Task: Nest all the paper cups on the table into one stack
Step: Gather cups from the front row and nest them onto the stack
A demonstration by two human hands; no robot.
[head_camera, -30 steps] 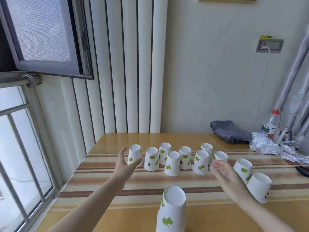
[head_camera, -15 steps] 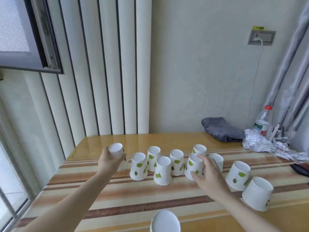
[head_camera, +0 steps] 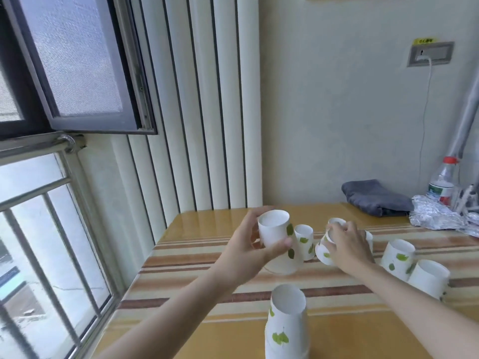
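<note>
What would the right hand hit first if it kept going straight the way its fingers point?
The right hand is already on a tilted cup; straight on, probably the upside-down cup beside it, though depth is unclear.

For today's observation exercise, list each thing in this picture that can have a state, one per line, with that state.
Left hand: shut on a lifted cup, upside down.
Right hand: fingers around a tilted cup.
Stack of cups: nested, upside down, near table edge.
Loose cup: upside down, untouched.
Two right-hand cups: upside down, untouched.
Window: swung open.
Bottle: upright, capped.
Grey cloth: folded.
Wall socket: cable plugged in.
</note>
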